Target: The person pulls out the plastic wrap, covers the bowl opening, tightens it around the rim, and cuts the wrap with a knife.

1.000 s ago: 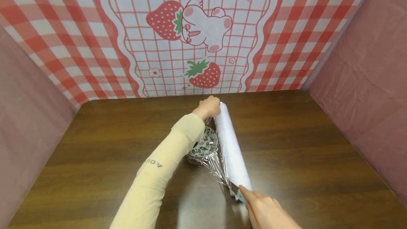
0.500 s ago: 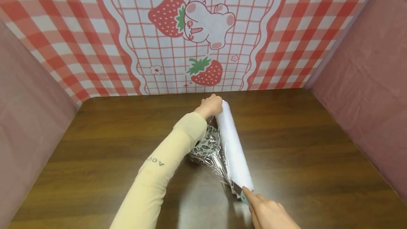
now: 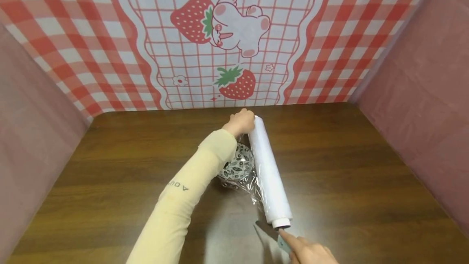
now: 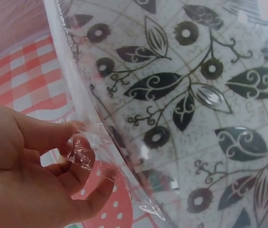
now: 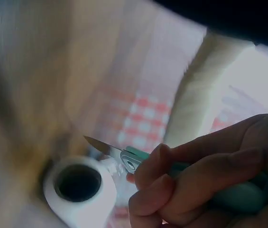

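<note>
A round dish (image 3: 239, 165) with a dark leaf-and-flower pattern lies under clear cling film (image 3: 253, 186), partly hidden by my left sleeve. Along its right side lies a white roll of cling film (image 3: 270, 174), its near core end uncovered. At the far end my left hand (image 3: 239, 122) pinches film; in the left wrist view, crumpled film (image 4: 82, 154) shows between thumb and fingers beside the patterned surface (image 4: 195, 90). Just off the roll's near end, my right hand (image 3: 309, 251) grips a teal-handled knife (image 5: 136, 154), its blade (image 5: 100, 145) pointing left.
The brown wooden table (image 3: 348, 174) runs back to a red checked strawberry cloth (image 3: 234, 31). Pinkish fabric walls (image 3: 421, 72) stand at both sides.
The knife has moved down and toward me, off the near end of the roll. Film that was stretched tight there now lies loose and short by the dish. The left hand stays at the far end.
</note>
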Motion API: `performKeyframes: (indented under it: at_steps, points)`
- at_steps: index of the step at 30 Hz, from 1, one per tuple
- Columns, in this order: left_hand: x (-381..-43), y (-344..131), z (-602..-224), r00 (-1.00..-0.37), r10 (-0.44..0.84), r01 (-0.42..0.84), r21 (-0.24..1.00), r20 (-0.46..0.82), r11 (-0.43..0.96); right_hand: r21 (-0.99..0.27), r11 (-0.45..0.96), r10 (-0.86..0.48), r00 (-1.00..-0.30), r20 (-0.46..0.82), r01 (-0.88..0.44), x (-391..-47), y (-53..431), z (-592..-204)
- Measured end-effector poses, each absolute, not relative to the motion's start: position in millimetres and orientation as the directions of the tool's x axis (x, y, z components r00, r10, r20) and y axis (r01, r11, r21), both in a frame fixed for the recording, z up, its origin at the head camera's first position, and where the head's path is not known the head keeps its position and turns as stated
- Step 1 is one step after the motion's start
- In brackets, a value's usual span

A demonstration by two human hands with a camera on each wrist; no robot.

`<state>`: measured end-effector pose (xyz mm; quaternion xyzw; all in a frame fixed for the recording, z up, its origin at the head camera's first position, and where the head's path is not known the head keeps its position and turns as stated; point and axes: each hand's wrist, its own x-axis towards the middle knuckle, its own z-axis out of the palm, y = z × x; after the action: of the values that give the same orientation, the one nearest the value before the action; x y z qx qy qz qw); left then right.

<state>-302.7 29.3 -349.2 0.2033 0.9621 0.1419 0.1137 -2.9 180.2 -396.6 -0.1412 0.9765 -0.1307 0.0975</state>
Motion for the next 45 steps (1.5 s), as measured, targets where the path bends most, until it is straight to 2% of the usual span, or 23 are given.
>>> performKeyframes:
  at_steps: [3,10,18,23,26,29,35,40,45]
  points:
    - [-301.7,28.1,-347.7,-0.883,0.441,0.372,0.333,-0.161,0.867,-0.251,0.94,-0.267,-0.956,-0.124,-0.231,-1.9,184.0,-393.1]
    - [-304.0,27.5,-351.2,-0.88,0.448,0.38,0.333,-0.159,0.863,-0.266,0.931,-0.284,-0.953,-0.101,-0.249,1.4,190.4,-388.6]
    - [-307.1,23.0,-351.2,-0.889,0.435,0.358,0.374,-0.145,0.856,-0.27,0.917,-0.27,-0.955,0.124,-0.295,-1.0,195.3,-376.8]
    - [-307.6,17.4,-349.1,-0.886,0.447,0.367,0.401,-0.125,0.839,-0.277,0.897,-0.262,-0.92,0.293,-0.344,-11.3,197.1,-365.8]
    - [-306.9,13.3,-349.1,-0.875,0.47,0.384,0.425,-0.115,0.82,-0.289,0.892,-0.242,-0.907,0.345,-0.348,-18.0,197.2,-358.1]
    - [-306.4,8.6,-350.8,-0.868,0.487,0.4,0.448,-0.095,0.8,-0.325,0.899,-0.189,-0.929,0.318,-0.294,-24.4,197.2,-348.6]
    - [-303.1,-2.8,-353.1,-0.882,0.471,0.4,0.492,-0.023,0.774,-0.429,0.89,-0.083,-0.981,0.176,-0.152,-40.2,200.6,-339.7]
    - [-297.0,-13.5,-347.5,-0.889,0.455,0.411,0.517,0.047,0.751,-0.447,0.88,-0.064,-0.973,0.222,-0.16,-60.7,208.0,-347.3]
    - [-292.3,-25.5,-341.2,-0.876,0.481,0.421,0.542,0.036,0.727,-0.439,0.885,-0.048,-0.968,0.246,-0.156,-83.7,217.0,-357.8]
